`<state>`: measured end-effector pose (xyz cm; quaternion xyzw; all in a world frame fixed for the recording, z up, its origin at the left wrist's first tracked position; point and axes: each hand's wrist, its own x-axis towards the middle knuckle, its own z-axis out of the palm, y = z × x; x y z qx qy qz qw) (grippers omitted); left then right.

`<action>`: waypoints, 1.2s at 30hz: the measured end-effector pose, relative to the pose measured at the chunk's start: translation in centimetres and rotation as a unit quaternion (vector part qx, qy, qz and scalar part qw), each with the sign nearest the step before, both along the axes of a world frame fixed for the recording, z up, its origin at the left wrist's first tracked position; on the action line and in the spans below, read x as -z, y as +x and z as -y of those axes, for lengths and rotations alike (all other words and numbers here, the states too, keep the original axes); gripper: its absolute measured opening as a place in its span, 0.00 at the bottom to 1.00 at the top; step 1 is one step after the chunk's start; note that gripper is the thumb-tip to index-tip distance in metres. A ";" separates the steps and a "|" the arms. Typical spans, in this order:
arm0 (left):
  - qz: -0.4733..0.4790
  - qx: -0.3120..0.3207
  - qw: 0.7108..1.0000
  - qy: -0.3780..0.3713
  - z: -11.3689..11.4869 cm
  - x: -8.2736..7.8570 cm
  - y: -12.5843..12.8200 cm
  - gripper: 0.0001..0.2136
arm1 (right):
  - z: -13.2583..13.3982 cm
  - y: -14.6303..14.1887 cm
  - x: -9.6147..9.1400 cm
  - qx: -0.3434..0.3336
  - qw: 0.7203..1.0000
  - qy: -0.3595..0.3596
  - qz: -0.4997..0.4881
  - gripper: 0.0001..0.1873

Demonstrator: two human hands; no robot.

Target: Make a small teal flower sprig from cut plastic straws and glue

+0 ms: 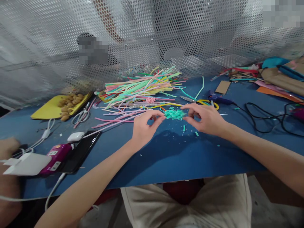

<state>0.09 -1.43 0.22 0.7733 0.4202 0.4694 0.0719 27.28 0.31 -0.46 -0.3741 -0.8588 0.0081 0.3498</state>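
Observation:
Between my two hands hangs a teal, leafy-looking piece [174, 114] built of many short overlapping bits. My left hand [147, 126] pinches its left end with thumb and forefinger. At the right end, my right hand [204, 118] has thumb and forefinger closed on the tip. A few loose teal scraps [184, 128] lie on the blue table [161, 158] below it. Just behind my right hand are yellow-handled scissors [188, 99] and a dark blue glue gun [220, 98]. A small pink bunched piece [150, 100] sits behind my left hand.
A heap of pastel strips [142, 85] lies along the metal mesh [133, 41]. At left are a yellow sheet [45, 109] with brown lumps, a phone [80, 153], a purple power strip [54, 156] and another person's arm [9, 177]. Black cable [258, 126] loops at right.

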 end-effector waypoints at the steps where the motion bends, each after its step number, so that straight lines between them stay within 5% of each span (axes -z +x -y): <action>1: 0.004 0.001 1.000 -0.013 0.1 0.0 0.1 0.07 | 0.0 0.0 0.0 -0.004 1.000 -0.002 0.002 0.18; 13: 0.030 0.015 0.998 -0.051 0.2 0.0 0.3 0.08 | -0.3 0.1 0.8 -0.008 0.995 0.097 -0.014 0.12; 36: -0.031 0.041 0.997 0.053 0.2 -0.3 0.1 0.05 | -0.3 0.1 0.9 -0.020 0.988 0.150 -0.006 0.11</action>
